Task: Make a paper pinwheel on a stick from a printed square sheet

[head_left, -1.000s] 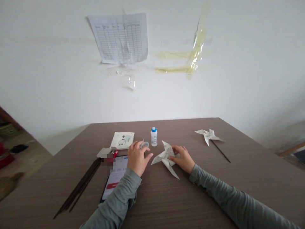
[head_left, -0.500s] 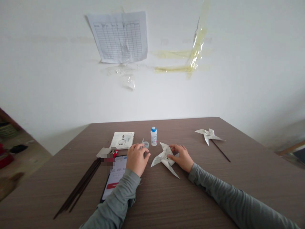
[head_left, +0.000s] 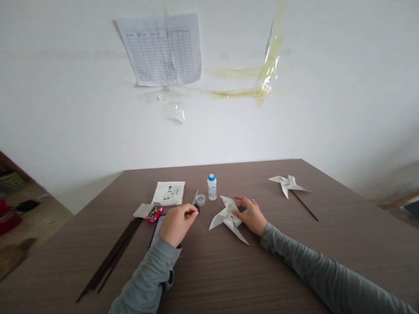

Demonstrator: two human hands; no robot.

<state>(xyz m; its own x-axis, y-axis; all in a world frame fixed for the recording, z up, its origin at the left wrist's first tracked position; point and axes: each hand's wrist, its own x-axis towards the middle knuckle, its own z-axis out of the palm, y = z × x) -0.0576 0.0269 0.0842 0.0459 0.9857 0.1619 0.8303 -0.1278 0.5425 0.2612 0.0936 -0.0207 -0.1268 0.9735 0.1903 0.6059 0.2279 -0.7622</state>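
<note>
A folded paper pinwheel (head_left: pixel 225 219) lies flat on the brown table (head_left: pixel 294 261). My right hand (head_left: pixel 251 215) rests on its right side, with the fingertips holding the centre. My left hand (head_left: pixel 176 224) is lifted a little to the left, thumb and forefinger pinched together. The pinch is beside the dark handle of small scissors (head_left: pixel 195 201); anything held in it is too small to see. Just beyond are a small clear lid (head_left: pixel 200 199) and a white glue bottle (head_left: pixel 212 187) with a blue cap.
A second pinwheel (head_left: pixel 288 185) on a dark stick lies at the far right. A white booklet (head_left: pixel 169 193), an open red box (head_left: pixel 153 213) and a bundle of dark sticks (head_left: pixel 111 257) lie to the left. My left wrist hides most of a phone (head_left: pixel 153 231).
My left hand has drawn back from the small lid toward me and to the left, closing into a pinch. My right hand stays on the pinwheel.
</note>
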